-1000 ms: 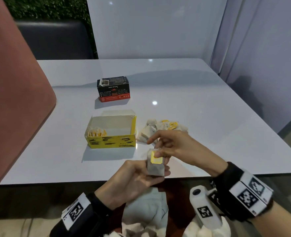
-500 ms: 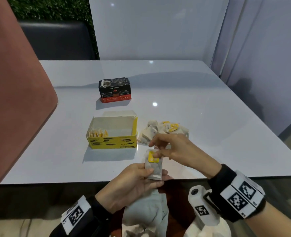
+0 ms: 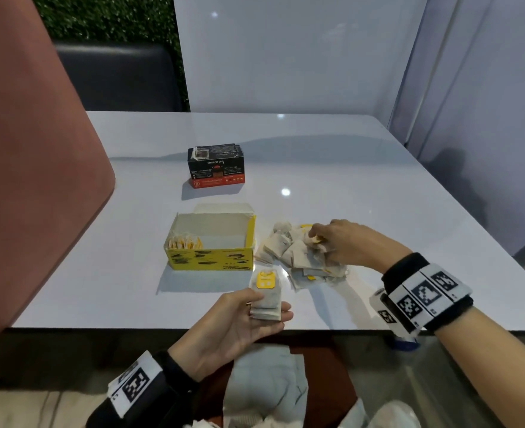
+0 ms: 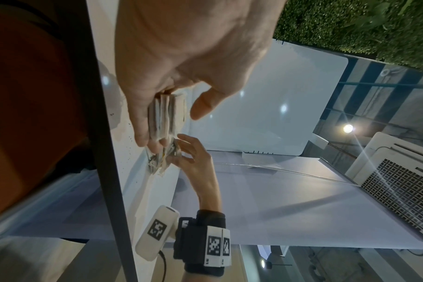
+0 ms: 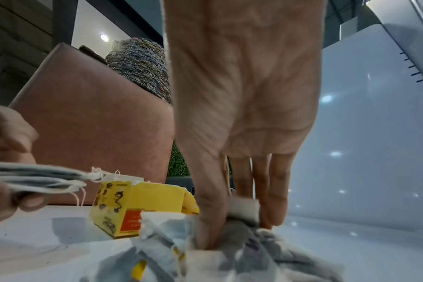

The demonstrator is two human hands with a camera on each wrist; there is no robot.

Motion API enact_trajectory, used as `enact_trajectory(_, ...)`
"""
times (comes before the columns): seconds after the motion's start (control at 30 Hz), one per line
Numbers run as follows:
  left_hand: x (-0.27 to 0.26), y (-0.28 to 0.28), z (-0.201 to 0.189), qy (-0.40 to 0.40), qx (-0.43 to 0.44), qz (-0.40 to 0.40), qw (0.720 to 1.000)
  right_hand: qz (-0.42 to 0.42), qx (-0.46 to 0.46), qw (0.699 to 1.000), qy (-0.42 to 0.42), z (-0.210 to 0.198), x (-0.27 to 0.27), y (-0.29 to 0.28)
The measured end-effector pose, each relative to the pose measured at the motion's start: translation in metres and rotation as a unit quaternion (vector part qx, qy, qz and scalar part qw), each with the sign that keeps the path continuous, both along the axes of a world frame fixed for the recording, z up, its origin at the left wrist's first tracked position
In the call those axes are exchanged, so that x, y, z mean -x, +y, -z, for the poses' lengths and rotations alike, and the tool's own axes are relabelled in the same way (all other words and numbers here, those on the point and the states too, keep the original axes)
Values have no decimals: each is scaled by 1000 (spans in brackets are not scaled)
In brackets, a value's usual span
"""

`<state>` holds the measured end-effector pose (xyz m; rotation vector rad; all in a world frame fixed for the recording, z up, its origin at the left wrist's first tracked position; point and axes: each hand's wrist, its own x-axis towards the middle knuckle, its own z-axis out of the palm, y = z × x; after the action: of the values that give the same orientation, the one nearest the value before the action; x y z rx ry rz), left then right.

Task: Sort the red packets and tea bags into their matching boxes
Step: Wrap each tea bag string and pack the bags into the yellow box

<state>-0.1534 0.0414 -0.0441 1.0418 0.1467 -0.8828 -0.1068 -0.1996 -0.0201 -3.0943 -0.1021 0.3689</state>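
The left hand (image 3: 233, 325) is positioned palm-up at the near edge of the glossy white rectangular table (image 3: 363, 186). Its fingers and thumb are curled round a small stack of flat grey paper tea bags with a yellow tag on top (image 3: 266, 299); the left wrist view shows the stack (image 4: 165, 116) edge-on between thumb and fingers.

The right hand (image 3: 344, 244) is positioned palm-down on the loose pile of grey paper tea bags with yellow tags (image 3: 298, 257), which lies on the table just right of the open yellow cardboard box. In the right wrist view the fingertips (image 5: 207, 234) are pressed down into the pile (image 5: 242, 253), thumb and fingers set narrow and closed on one bag; which bag cannot be told.

The open yellow cardboard box with black markings (image 3: 212, 242) stands near the middle of the table, toward the near edge. A row of tea bags with yellow tags (image 3: 184, 242) stands upright against its left inner wall; the remaining interior shows pale cardboard. In the right wrist view the box (image 5: 138, 206) appears behind the pile.

The closed black cardboard box with a red lower band (image 3: 216, 166) stands farther from the near edge, behind the yellow box and apart from it. No red packets show on the table.

A terracotta padded panel (image 3: 32, 168) borders the table's left edge. Each wrist carries a black band with white coded markers (image 3: 425, 296).
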Motion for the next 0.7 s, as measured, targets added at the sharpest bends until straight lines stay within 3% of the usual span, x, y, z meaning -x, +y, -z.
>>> enact_trajectory(0.2, -2, -6, 0, 12, -4, 0, 1000, 9, -45, 993, -106, 2, 3, -7)
enact_trajectory(0.33, -2, -8, -1, 5, -14, 7, 1000, 9, -224, 953, -202, -12, 9, -14)
enact_trajectory(0.4, -2, -8, -2, 9, -13, 12, 1000, -32, -317, 930, -181, -25, 17, -10)
enact_trajectory(0.5, -2, -11, -5, 12, -3, 28, 1000, -86, -479, 872, -56, -38, 35, 6)
enact_trajectory(0.57, -1, -15, -7, 6, 0, 47, 999, -135, -514, 847, 20, -37, 41, 17)
enact_trajectory(0.7, 3, -19, -10, -7, -2, 70, 998, -158, -446, 879, 60, -22, 35, 32)
